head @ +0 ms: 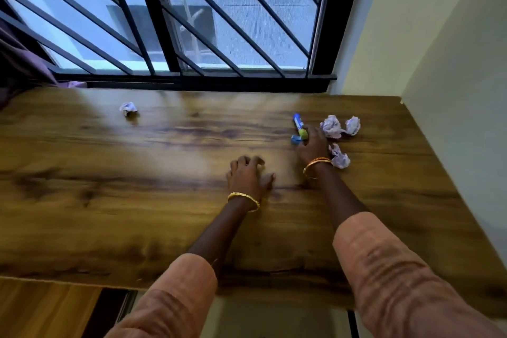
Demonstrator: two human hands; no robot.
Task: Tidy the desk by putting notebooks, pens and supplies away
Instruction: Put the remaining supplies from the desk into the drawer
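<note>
A blue and green marker (298,125) lies on the wooden desk (137,200) at the right, with a small blue cap or piece (295,140) beside its near end. My right hand (314,147) rests over the marker's near end with fingers curled on it. Crumpled paper balls lie around that hand: two just right of it (332,126) (353,126) and one by the wrist (340,156). Another crumpled paper (128,108) sits far left near the window. My left hand (248,177) lies flat on the desk's middle, fingers spread, holding nothing.
A black barred window (192,22) runs along the desk's far edge. A pale wall (439,63) bounds the desk on the right. Purple cloth (16,63) hangs at the far left. Below the near edge a drawer front (49,307) shows.
</note>
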